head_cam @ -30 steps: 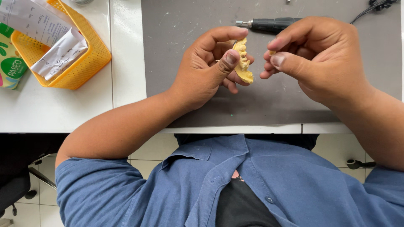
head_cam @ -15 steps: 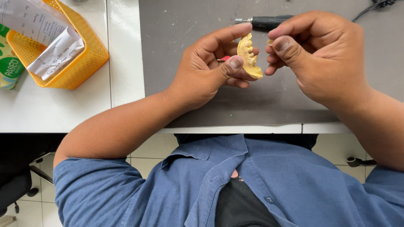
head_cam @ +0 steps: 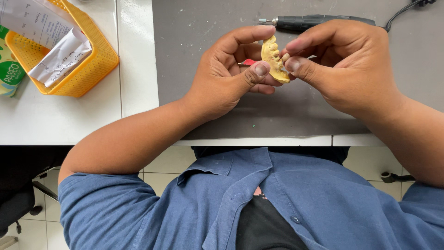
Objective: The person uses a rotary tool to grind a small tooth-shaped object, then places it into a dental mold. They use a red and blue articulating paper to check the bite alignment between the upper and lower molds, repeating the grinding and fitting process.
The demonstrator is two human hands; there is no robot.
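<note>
A yellow plaster dental cast (head_cam: pixel 274 59) with a row of teeth is held above the grey mat (head_cam: pixel 194 41). My left hand (head_cam: pixel 229 71) grips it, thumb pressed on its lower edge, and a small red piece (head_cam: pixel 249 61) shows between the fingers. My right hand (head_cam: pixel 344 65) pinches the cast's right side with thumb and forefinger. Both hands hover over the middle of the mat.
A black rotary handpiece (head_cam: pixel 314 21) with a cable lies on the mat behind the hands. At the far left a yellow plastic basket (head_cam: pixel 95 65) holds folded papers, next to a green packet (head_cam: pixel 9 69). The white tabletop (head_cam: pixel 69 115) ends at the near edge.
The cast has been turned in the fingers and lifted slightly. Both hands stay in nearly the same place above the mat.
</note>
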